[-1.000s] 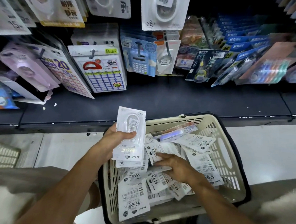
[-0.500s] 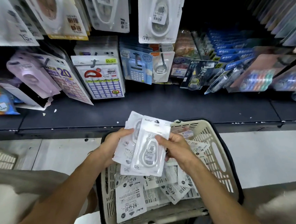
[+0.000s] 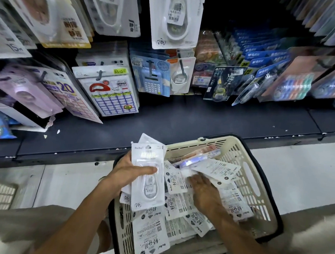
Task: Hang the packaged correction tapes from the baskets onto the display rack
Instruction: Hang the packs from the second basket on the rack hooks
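The left hand (image 3: 129,173) grips a small stack of packaged correction tapes (image 3: 148,176) over the left edge of the cream basket (image 3: 251,170). The thumb lies across the front pack. This pack reads "BoBo" at the top and "76" in the lower corner. The right hand (image 3: 204,193) is down in the basket, with fingers spread flat on the loose packs (image 3: 175,207) and holding none. These packs lie back side up and show large Chinese characters and again "BoBo" and "76". On the display rack (image 3: 183,112) above, one white hanging pack (image 3: 175,20) also reads "76". Blue cards (image 3: 263,60) at the right read "M&G", a dark pack (image 3: 221,83) reads "PET", and a purple card (image 3: 66,87) reads "20". Half a second ago both hands held the stack together; now the right hand has let go and gone back into the basket.
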`<state>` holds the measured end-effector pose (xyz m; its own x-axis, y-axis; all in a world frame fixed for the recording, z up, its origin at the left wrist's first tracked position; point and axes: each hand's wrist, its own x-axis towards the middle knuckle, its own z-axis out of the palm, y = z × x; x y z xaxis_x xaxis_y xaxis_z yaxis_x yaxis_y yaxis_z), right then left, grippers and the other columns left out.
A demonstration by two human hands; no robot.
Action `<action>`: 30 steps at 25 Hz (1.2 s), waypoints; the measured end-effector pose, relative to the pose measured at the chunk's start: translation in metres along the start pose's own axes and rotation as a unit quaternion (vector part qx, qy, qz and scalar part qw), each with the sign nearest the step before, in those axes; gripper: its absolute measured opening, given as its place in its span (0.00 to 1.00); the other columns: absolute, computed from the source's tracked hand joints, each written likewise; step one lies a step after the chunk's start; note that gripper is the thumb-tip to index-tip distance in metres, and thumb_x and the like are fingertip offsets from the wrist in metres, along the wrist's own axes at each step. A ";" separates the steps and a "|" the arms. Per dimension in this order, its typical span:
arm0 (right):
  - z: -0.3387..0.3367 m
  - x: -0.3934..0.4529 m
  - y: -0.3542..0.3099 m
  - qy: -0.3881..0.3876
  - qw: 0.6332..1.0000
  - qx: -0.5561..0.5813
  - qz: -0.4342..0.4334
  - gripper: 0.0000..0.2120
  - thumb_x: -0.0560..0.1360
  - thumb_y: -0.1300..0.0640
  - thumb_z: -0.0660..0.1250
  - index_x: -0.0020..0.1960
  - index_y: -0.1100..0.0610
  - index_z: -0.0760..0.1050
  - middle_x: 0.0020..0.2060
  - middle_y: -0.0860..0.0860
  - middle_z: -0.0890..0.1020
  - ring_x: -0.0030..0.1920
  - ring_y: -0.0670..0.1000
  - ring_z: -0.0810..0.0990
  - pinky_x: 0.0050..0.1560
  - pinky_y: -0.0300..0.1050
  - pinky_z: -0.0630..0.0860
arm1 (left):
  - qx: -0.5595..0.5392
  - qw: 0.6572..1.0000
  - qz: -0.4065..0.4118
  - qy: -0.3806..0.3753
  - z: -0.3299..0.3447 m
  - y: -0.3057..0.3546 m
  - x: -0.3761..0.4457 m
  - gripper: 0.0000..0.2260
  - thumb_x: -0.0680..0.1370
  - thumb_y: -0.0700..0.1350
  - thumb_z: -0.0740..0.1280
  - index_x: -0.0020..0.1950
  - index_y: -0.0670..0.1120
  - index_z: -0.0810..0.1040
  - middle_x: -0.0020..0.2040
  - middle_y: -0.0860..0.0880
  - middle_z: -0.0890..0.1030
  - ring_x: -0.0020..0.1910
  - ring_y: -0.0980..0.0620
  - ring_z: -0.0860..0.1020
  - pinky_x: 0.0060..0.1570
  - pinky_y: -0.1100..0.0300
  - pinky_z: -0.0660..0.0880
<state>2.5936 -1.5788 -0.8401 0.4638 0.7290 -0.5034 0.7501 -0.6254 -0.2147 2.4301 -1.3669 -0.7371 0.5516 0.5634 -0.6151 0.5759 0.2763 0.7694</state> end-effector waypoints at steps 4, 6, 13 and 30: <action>-0.008 0.009 -0.002 0.123 0.992 0.000 0.000 0.17 0.80 0.60 0.62 0.67 0.48 0.74 0.62 0.50 0.81 0.64 0.55 0.77 0.57 0.48 0.77 | 0.022 1.000 0.014 0.013 0.005 -0.002 0.001 0.26 0.66 0.40 0.82 0.59 0.52 0.77 0.46 0.58 0.88 0.43 0.59 0.86 0.36 0.68 0.79; -0.027 0.006 0.002 0.188 0.978 0.089 -0.019 0.12 0.82 0.60 0.60 0.60 0.54 0.79 0.49 0.54 0.85 0.53 0.59 0.80 0.50 0.49 0.75 | 0.036 0.999 0.026 0.028 0.006 -0.001 0.001 0.28 0.66 0.39 0.82 0.61 0.52 0.76 0.49 0.57 0.88 0.47 0.59 0.86 0.41 0.66 0.79; -0.124 -0.043 0.007 0.149 0.800 0.582 0.013 0.10 0.82 0.63 0.63 0.48 0.62 0.83 0.46 0.56 0.85 0.47 0.51 0.86 0.48 0.41 0.81 | -0.003 0.996 0.078 0.035 0.022 0.033 -0.020 0.21 0.66 0.41 0.83 0.55 0.53 0.80 0.47 0.54 0.88 0.47 0.52 0.87 0.50 0.51 0.83; -0.415 -0.079 -0.008 0.498 0.765 0.405 -0.051 0.13 0.81 0.54 0.60 0.47 0.62 0.78 0.42 0.63 0.82 0.38 0.63 0.79 0.36 0.53 0.73 | -0.159 0.917 0.365 0.021 0.002 0.290 -0.093 0.30 0.57 0.48 0.83 0.57 0.48 0.81 0.49 0.50 0.88 0.46 0.49 0.87 0.38 0.61 0.83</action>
<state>2.7463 -1.5164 -0.4514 0.8537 0.3841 0.3518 0.4558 -0.2242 -0.8614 2.5472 -1.3402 -0.4572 0.6929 0.7158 0.0867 -0.1474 0.0230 0.9888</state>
